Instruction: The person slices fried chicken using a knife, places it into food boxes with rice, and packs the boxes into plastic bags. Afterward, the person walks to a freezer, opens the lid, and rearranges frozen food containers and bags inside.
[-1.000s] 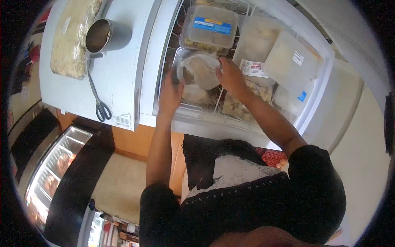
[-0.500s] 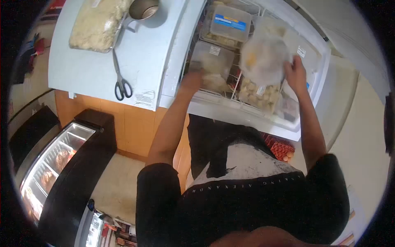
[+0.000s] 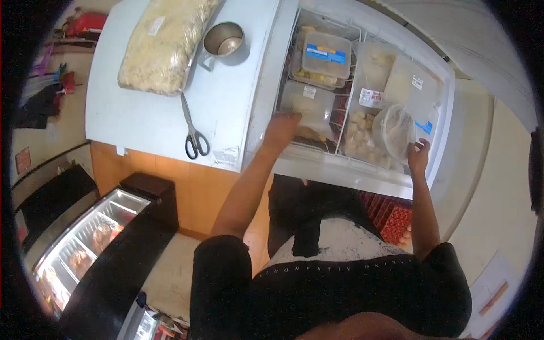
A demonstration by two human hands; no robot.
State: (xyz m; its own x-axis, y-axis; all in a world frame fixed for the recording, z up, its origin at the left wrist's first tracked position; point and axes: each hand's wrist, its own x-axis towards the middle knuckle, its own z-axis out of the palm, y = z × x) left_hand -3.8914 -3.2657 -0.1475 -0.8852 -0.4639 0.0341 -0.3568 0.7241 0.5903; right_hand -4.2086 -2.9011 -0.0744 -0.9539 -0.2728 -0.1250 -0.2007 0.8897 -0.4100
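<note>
My right hand [image 3: 419,156] is closed on the rim of a round translucent plastic tub [image 3: 395,131], tilted over the right side of an open chest freezer [image 3: 362,177]. Pale cube-shaped pieces in a bag [image 3: 358,135] lie beside and under the tub. On the left side, my left hand [image 3: 282,129] is closed at the near left edge of a clear rectangular plastic container [image 3: 311,101], its fingertips partly hidden. Behind that container sits another clear plastic box [image 3: 327,55] with a blue label. A large pale container [image 3: 416,93] lies along the freezer's right wall.
A white lid surface [image 3: 153,116] to the left bears scissors [image 3: 194,136], a metal mug [image 3: 226,44] and a large wrapped pale pack [image 3: 161,48]. White wire baskets [image 3: 340,122] divide the freezer. Red egg trays [image 3: 391,221] stand below its front edge. A lit display case [image 3: 90,238] is at lower left.
My right hand has moved the round tub down and toward the right, tilting it and uncovering a labelled bag behind. My left hand stays by the same container. The camera view has shifted.
</note>
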